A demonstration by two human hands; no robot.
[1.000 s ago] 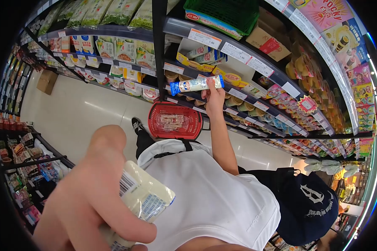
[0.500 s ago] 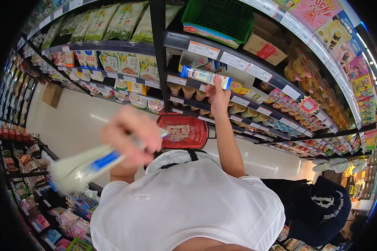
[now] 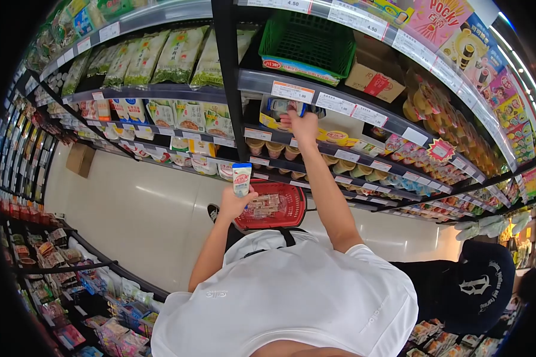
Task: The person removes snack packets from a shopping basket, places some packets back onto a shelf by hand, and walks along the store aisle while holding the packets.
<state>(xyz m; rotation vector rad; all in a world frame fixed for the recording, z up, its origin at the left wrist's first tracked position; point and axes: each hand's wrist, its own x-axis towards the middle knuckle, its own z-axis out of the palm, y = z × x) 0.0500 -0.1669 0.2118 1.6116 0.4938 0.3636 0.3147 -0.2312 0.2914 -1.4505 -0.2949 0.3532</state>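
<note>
My left hand grips the lower part of a white packet with a blue top edge and red print, holding it upright over the red shopping basket. My right hand reaches into a yellow-edged display box on the shelf. Its bent fingers are on a blue-and-white packet, mostly hidden by the hand and the shelf's price rail. Similar small packs stand beside it in the box. Several wrapped packs lie in the basket.
A green crate and a cardboard box stand on the shelf above. Cups line the shelf below. Bagged noodles fill the left shelves. A person in a dark cap is at my right; another rack stands behind left.
My right hand has brought the blue-and-white packet from in front of the shelf into the display box. My left hand has swung its packet from the lower left to near the basket.
</note>
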